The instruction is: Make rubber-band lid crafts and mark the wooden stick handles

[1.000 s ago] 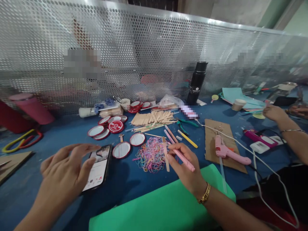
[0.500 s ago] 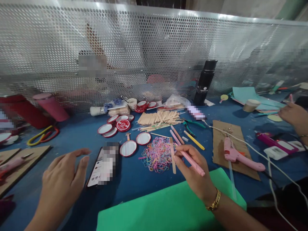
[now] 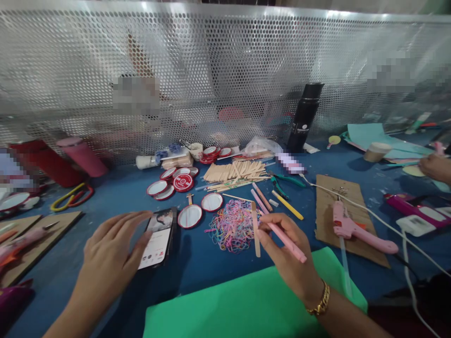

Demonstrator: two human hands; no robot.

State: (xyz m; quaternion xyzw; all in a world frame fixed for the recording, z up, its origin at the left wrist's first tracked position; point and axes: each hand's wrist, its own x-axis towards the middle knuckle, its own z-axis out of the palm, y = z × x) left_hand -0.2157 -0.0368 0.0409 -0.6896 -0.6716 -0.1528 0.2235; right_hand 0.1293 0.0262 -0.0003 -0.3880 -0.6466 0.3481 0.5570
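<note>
My right hand [image 3: 287, 246] is closed on a pink marker [image 3: 288, 241] and also pinches a flat wooden stick [image 3: 255, 230], which stands out to the left of its fingertips. Just behind the stick lies a tangle of pastel threads [image 3: 230, 226]. My left hand [image 3: 114, 249], fingers apart and holding nothing, is at the left edge of a lit phone [image 3: 158, 241] and overlaps it. Between the phone and the threads are a round white disc with a red rim and a short stick [image 3: 190, 216] and a similar disc [image 3: 212, 202].
Green foam [image 3: 225, 307] covers the front. Behind are wooden sticks [image 3: 236, 171], red-rimmed lids [image 3: 183, 182], pliers [image 3: 282, 185] and a black bottle [image 3: 305, 117]. A pink glue gun [image 3: 366, 234] lies on cardboard at right; another person's hand [image 3: 437, 166] is beyond.
My left hand has moved right, onto the phone's edge. My right hand still holds the marker and stick. The view has shifted slightly.
</note>
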